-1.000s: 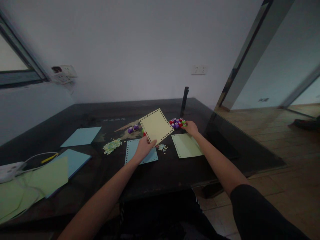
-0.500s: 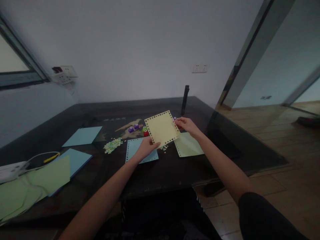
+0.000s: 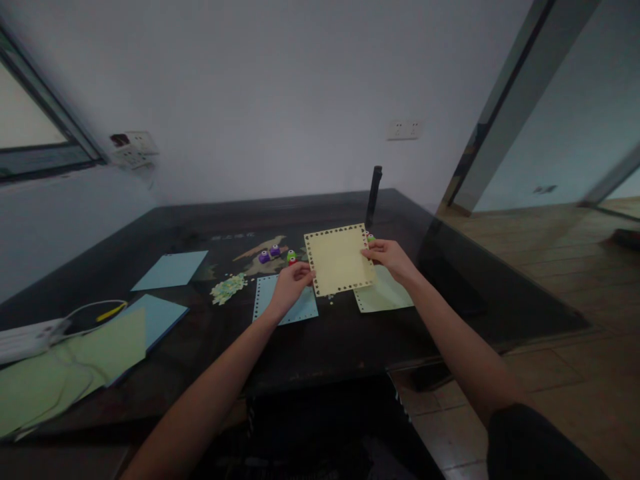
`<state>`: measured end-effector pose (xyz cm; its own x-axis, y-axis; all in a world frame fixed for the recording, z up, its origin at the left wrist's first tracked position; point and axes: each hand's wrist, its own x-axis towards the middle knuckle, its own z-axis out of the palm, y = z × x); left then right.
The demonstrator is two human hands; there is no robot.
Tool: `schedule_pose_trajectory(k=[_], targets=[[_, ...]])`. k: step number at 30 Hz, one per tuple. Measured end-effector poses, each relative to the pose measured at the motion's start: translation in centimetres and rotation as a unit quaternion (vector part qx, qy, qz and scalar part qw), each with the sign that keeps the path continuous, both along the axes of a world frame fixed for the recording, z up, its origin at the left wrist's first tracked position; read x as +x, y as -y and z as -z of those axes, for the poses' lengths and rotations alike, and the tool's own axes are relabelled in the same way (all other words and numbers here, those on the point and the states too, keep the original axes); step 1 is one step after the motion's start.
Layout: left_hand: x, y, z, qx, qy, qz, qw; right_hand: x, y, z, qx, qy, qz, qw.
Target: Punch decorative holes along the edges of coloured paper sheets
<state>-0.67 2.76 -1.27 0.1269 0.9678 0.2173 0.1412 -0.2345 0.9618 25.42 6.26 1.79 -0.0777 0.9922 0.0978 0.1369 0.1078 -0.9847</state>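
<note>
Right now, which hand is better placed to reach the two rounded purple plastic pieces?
Probably left: the left hand is nearer the purple pieces; the right hand is at the right edge of the yellow square paper sheet. Both hold it, so left would need freeing.

No lettering can be read: the pale characters point(image 3: 233, 237) on the dark tabletop point(image 3: 340, 340) (one short row) are blurred.

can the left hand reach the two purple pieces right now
Probably yes: nothing visible blocks the way from the left hand to the purple pieces close by on the table, but that hand holds the yellow sheet and would likely need to let go first.
</note>
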Motion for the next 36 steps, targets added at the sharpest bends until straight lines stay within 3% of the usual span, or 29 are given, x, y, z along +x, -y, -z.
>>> schedule_pose_trajectory(k=[5,10,17,23,36], targets=[[1.4,0.5,-2.2,0.027,0.024,-0.018,0.999,1.1,0.6,-0.6,0.028,0.005,0.028,0.999],[4.1,0.2,-3.9,0.058,-0.069,0.029,0.996,3.9,1.3,-0.6,0.051,0.036,0.072,0.995],[8.4,-0.1,-1.7,0.048,-0.244,0.070,0.966,8.2,2.4,2.0,0.028,0.163,0.116,0.979],[9.3,0.3,0.1,0.041,-0.316,0.065,0.946,9.2,2.7,3.9,-0.009,0.185,0.107,0.977],[9.4,0.4,0.4,0.052,-0.371,0.078,0.924,9.1,2.2,5.4,-0.002,0.265,0.088,0.960]])
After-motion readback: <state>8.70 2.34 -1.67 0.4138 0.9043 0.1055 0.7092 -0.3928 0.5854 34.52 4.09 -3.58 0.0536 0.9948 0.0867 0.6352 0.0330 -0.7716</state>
